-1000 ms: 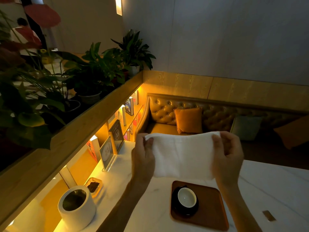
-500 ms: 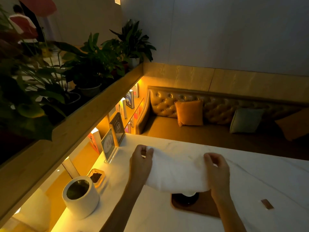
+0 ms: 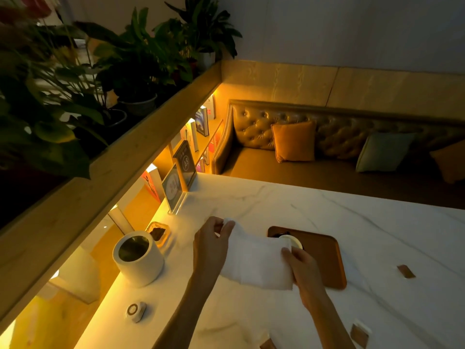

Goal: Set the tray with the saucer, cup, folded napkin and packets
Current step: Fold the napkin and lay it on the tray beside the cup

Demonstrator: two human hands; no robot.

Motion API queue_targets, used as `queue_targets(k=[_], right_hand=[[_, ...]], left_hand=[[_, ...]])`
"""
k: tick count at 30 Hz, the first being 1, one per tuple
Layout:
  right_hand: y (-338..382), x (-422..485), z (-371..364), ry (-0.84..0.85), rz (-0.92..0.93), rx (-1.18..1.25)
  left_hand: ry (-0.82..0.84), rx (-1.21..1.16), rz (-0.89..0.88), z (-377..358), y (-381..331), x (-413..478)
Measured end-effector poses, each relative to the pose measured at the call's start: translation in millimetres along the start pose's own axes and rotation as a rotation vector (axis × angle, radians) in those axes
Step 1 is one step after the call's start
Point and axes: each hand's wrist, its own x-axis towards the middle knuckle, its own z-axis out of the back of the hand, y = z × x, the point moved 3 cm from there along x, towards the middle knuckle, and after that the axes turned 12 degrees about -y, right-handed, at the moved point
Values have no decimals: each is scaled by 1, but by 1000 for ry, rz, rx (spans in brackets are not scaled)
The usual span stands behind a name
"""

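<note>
A white napkin hangs between both hands, low over the marble table. My left hand pinches its far left corner. My right hand grips its right edge. Behind the napkin lies a brown wooden tray with a white cup on a dark saucer, both mostly hidden by the cloth. Brown packets lie on the table: one right of the tray, another near the front edge, a third at the bottom.
A white cylindrical container stands at the left, with a small dish behind it and a round call button in front. Acrylic sign stands sit at the table's far left. A tufted sofa with cushions lies beyond.
The napkin has come down from chest height to just above the table, and my hands have drawn closer together. The view has tilted downward, so the tray, cup and packets show.
</note>
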Motion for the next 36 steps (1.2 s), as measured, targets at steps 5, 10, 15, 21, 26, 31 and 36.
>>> queue_targets(k=[5,10,15,21,26,31,36], right_hand=[[32,-22,-14,-30,257,-27],[45,-48,-26,-96,339,11],[47,-60,-26,-139,409,-37],[40,-65,-21,-264,551,-220],[43,-73,-26,-190,580,-213],[49,-75,-24,-201,699,-286],[53,-74,-25,-210,831,-439]], left_hand=[[41,-23,-26,-15,-11,-27],[111,-141,14,-33,-17,-51],[124,-301,156,-38,-17,-62],[71,-409,227,-34,-15,-68],[66,-406,203,-32,-14,-67],[142,-439,200,-33,-20,-67],[210,-452,188,-32,-22,-70]])
